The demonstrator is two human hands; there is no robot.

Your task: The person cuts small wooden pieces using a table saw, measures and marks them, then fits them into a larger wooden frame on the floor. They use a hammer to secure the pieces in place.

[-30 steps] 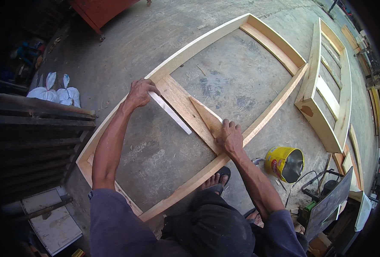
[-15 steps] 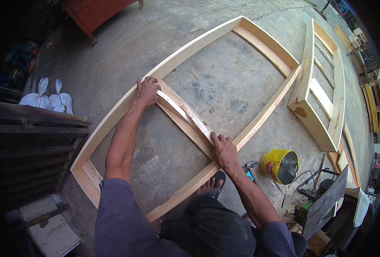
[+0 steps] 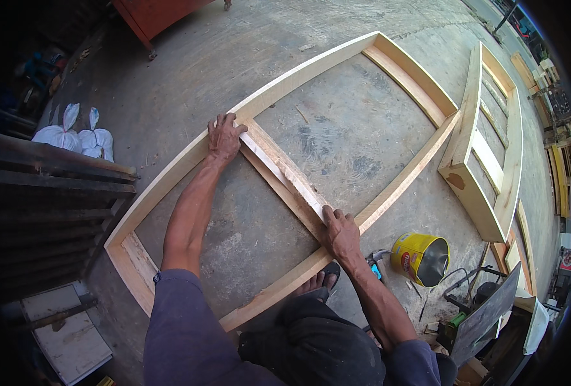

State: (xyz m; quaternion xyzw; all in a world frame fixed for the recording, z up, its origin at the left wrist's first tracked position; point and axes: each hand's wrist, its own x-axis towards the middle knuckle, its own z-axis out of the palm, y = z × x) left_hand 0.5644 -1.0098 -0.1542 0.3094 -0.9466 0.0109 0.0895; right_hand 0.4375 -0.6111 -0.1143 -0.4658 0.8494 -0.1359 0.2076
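Observation:
A large rectangular wooden frame lies on the concrete floor, with a crosspiece spanning its middle. Along that crosspiece runs a pale wooden strip, held by both my hands. My left hand is at its far end, fingers bent over the frame's left rail and thumb by the strip. My right hand closes round the strip's near end, beside the frame's right rail. Its palm side is hidden. The strip's lower edge is too hidden to tell whether it rests fully on the crosspiece.
A second wooden frame with slats lies to the right. A yellow bucket stands near my right forearm, with a hammer beside it. Two white sacks sit at left by a dark slatted structure. A red cabinet stands far off.
The wooden strip has gone from tilted to lying straighter and closer along the crosspiece. Both hands stay at its ends, the left thumb now spread over it. The whole view has shifted slightly.

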